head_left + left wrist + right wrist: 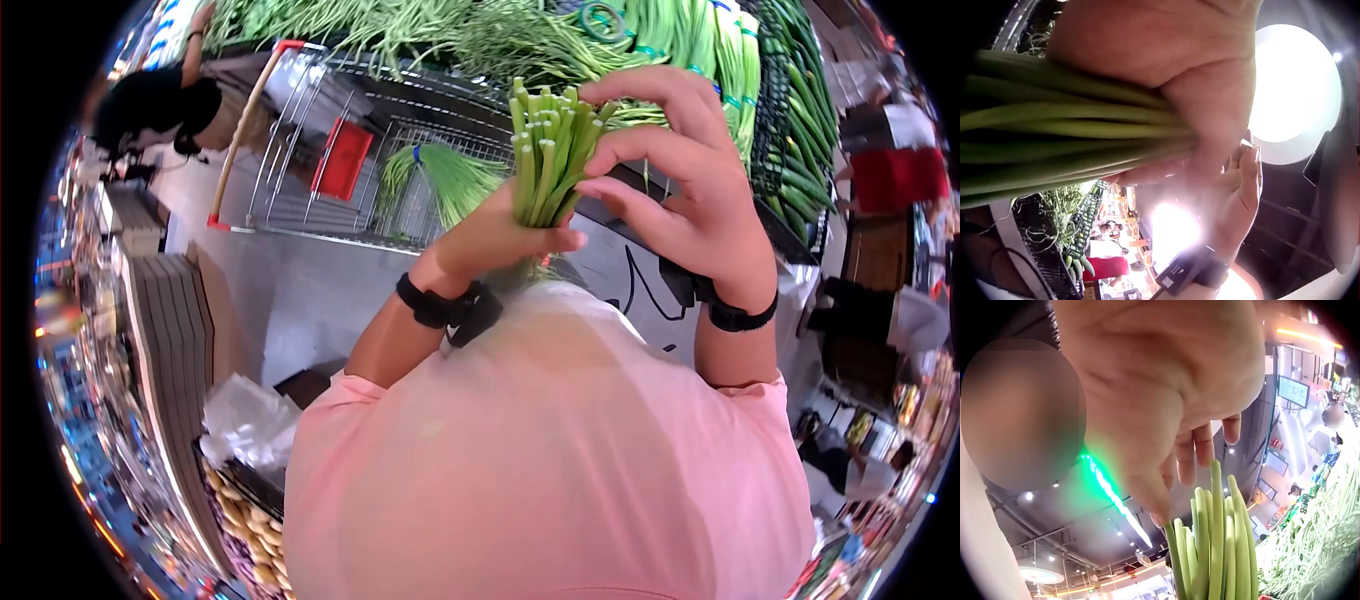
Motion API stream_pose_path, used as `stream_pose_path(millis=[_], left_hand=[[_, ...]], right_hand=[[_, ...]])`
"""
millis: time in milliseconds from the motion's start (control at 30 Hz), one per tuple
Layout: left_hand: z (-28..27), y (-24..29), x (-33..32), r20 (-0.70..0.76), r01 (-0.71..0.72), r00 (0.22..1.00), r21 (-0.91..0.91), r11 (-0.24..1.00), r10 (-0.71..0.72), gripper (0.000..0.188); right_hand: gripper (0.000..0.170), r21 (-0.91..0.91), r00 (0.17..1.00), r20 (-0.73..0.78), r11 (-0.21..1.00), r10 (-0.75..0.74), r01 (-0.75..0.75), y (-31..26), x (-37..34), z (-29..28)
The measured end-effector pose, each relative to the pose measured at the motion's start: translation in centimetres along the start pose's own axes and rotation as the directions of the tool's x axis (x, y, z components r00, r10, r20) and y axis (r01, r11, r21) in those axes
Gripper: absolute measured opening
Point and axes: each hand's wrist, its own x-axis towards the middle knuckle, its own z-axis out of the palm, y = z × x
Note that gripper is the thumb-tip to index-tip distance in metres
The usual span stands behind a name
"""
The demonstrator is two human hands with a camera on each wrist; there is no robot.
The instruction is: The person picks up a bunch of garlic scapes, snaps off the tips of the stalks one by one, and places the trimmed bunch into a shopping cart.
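My left hand grips a bunch of long green stalks round the middle, with the pale cut ends pointing up. In the left wrist view the stalks run alongside the palm, thick and smooth. My right hand is at the upper end of the bunch, its bent fingers spread and their tips against the side of the stalks. Seen from the right wrist, the right thumb reaches the outermost stalk while the other fingers lie behind the uneven tips.
A shopping cart with a red flap stands ahead on the left, a banded green bunch inside. Long beans, banded greens and cucumbers fill the display beyond. Another person is beside the cart; a plastic bag lies left.
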Motion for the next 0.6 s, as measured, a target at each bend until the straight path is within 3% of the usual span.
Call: stream_pose_path(millis=[33, 200, 367, 467, 600], left_hand=[[-0.1, -0.1, -0.4, -0.030, -0.021, 0.999, -0.006, 1.000, 0.021, 0.040], [-1.3, 0.0, -1.7, -0.062, -0.020, 0.998, -0.006, 1.000, 0.020, 0.039], [-2.7, 0.8, -2.3, -0.044, -0.043, 0.998, -0.014, 0.999, 0.042, 0.037], [-3.4, 2.3, -2.2, -0.032, -0.046, 0.998, 0.010, 0.999, 0.047, 0.034], [-4.8, 3.2, -1.7, -0.047, 0.011, 0.999, 0.044, 0.999, -0.009, 0.032]], right_hand=[[0.019, -0.038, 0.999, 0.034, 0.999, -0.007, 0.008, 0.1, 0.3, 0.2], [0.019, 0.238, 0.997, 0.065, 0.970, 0.043, -0.058, 1.2, 2.1, 2.7], [0.016, 0.230, 0.993, 0.061, 0.967, 0.097, -0.109, 1.3, 3.7, 4.3], [0.015, 0.335, 0.957, 0.051, 0.898, 0.285, -0.285, 0.8, 4.3, 5.2], [0.037, 0.440, 0.880, -0.076, 0.808, 0.468, -0.392, -0.4, 5.3, 7.0]])
